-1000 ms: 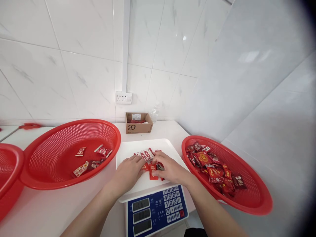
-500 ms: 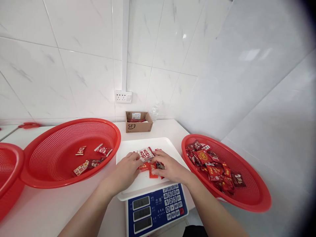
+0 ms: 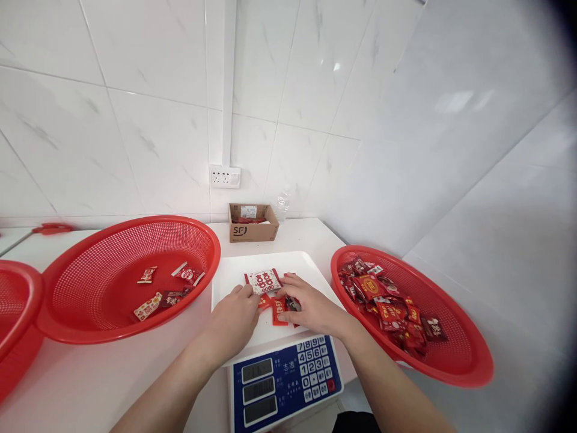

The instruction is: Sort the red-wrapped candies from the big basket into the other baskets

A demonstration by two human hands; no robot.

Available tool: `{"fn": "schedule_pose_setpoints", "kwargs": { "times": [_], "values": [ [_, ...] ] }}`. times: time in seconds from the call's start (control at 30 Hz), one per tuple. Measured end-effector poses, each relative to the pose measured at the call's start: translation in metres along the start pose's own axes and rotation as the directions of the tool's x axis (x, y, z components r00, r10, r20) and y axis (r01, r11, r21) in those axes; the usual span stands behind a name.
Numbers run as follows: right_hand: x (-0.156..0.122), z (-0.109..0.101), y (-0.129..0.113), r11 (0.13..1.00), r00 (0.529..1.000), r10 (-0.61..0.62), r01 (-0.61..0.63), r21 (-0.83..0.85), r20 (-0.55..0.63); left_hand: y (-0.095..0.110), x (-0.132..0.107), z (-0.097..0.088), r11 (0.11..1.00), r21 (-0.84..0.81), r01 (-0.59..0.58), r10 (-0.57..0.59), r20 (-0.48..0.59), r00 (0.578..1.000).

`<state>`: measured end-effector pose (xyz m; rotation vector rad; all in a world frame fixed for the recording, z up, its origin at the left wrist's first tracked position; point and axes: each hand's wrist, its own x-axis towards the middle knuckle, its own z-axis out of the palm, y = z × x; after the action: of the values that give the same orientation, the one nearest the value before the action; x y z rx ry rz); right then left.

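Observation:
Both my hands rest on the white tray (image 3: 234, 273) of a blue-faced weighing scale (image 3: 286, 379). My left hand (image 3: 234, 322) lies curled over small red packets (image 3: 276, 307), its fingertips near a red and white packet (image 3: 264, 281). My right hand (image 3: 309, 308) lies with fingers stretched over the same small pile. I cannot make out whether either hand grips a packet.
A large red mesh basket (image 3: 130, 279) at left holds a few packets. Another red basket (image 3: 412, 316) at right holds several packets. A third red basket (image 3: 15, 310) shows at the far left edge. A small cardboard box (image 3: 253, 222) stands by the tiled wall under a socket (image 3: 225, 177).
My left hand has drawn back a little toward me, uncovering more of the red and white packet. My right hand has barely moved.

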<state>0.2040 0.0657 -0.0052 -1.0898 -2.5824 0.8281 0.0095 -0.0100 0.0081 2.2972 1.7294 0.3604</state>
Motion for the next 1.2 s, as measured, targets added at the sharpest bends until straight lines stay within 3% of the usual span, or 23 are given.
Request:
{"fn": "schedule_pose_setpoints", "kwargs": {
  "times": [0.2,0.47,0.73,0.93,1.07,1.2],
  "values": [
    [-0.003,0.002,0.002,0.999,1.000,0.014,-0.015,-0.037,-0.027,-0.001,-0.002,0.005,0.996,-0.086,-0.006,0.008,0.025,1.000],
    [-0.004,0.004,-0.002,0.999,1.000,0.005,-0.006,-0.041,-0.013,0.001,-0.001,0.005,0.994,-0.065,-0.082,0.084,0.023,0.996],
    [-0.006,-0.002,0.017,1.000,0.973,0.019,-0.022,-0.011,-0.232,0.004,-0.002,0.000,0.988,-0.072,-0.140,0.141,0.012,0.990],
    [0.000,0.000,0.012,1.000,0.978,0.009,-0.005,0.020,-0.210,-0.001,0.000,0.005,0.989,-0.079,-0.122,0.131,0.116,0.985],
    [0.002,0.002,0.010,0.999,0.982,-0.015,0.020,0.026,-0.189,-0.006,0.000,0.006,0.983,-0.087,-0.163,0.173,0.114,0.978],
    [-0.003,-0.002,0.011,0.998,0.972,0.056,-0.052,0.022,-0.229,-0.010,0.001,0.008,0.981,-0.100,-0.165,0.172,0.074,0.982]
  ]
}}
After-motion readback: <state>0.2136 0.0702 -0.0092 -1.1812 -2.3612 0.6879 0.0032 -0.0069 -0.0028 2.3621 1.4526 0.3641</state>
